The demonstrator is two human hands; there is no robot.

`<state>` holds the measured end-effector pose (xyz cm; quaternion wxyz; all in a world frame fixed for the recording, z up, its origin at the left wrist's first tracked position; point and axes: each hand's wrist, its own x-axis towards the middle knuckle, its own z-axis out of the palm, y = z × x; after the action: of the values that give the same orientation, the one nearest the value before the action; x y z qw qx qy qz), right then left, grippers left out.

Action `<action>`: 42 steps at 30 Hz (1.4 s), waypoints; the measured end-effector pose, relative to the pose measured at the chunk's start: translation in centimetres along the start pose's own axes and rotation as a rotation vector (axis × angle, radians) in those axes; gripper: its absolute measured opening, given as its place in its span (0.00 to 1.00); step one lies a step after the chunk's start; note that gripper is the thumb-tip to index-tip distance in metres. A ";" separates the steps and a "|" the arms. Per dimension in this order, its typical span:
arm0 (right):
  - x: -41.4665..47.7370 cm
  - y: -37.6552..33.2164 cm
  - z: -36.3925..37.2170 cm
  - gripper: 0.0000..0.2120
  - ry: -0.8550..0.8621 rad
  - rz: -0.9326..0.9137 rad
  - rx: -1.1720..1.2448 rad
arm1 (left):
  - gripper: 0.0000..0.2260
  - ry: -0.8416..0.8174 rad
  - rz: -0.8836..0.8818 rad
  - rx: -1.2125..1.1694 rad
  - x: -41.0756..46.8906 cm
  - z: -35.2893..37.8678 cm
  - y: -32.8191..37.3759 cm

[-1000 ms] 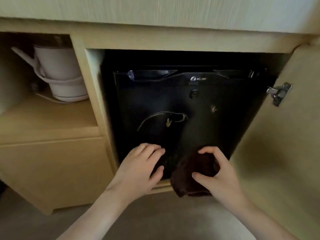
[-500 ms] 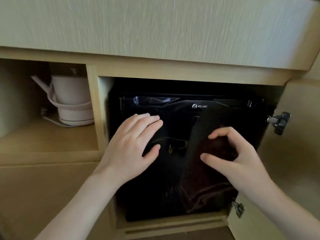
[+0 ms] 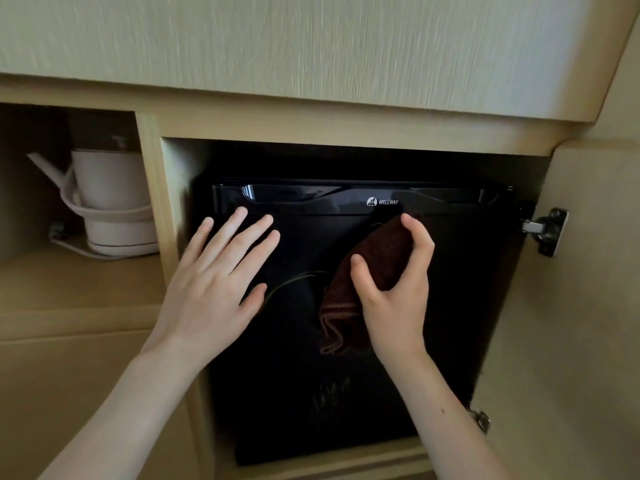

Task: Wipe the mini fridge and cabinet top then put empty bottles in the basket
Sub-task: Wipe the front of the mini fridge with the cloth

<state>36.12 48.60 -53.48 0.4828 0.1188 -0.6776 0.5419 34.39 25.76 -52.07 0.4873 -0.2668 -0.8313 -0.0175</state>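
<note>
White plastic electric kettle (image 3: pixel 110 188) upright on round white base (image 3: pixel 121 245), on pale wooden shelf (image 3: pixel 69 285). White power cord (image 3: pixel 67 247) beside base. Silver metal hinge (image 3: pixel 547 232) far right.

mini fridge (image 3: pixel 450 306) black | cloth (image 3: pixel 377 261) dark brown | kettle (image 3: pixel 110 188) white

Mini fridge (image 3: pixel 467 306) sat inside the cabinet (image 3: pixel 311 64), kettle (image 3: pixel 110 199) on the shelf (image 3: pixel 69 282) to its left, door hinge (image 3: pixel 547 230) on its right

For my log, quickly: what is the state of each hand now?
Left hand: open, fingers straight on the mini fridge door.
Right hand: holds the brown cloth.
</note>
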 end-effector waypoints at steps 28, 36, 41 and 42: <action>-1.6 -0.3 6.6 0.25 0.118 -0.214 -0.103 | 0.32 0.045 0.072 0.036 -0.8 0.1 -2.5; -5.4 3.0 3.8 0.26 0.078 -0.140 -0.216 | 0.30 0.058 0.087 0.046 -1.4 0.0 -2.7; -2.9 0.3 6.7 0.24 0.126 -0.157 -0.134 | 0.30 0.052 0.084 0.029 -1.7 0.1 -2.9; -3.0 0.3 7.2 0.24 0.097 -0.195 -0.139 | 0.29 0.053 0.084 0.028 -1.7 0.1 -3.0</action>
<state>33.69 41.54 -55.59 0.5724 0.1239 -0.6748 0.4491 33.55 22.48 -52.86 0.5130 -0.2940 -0.8064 0.0077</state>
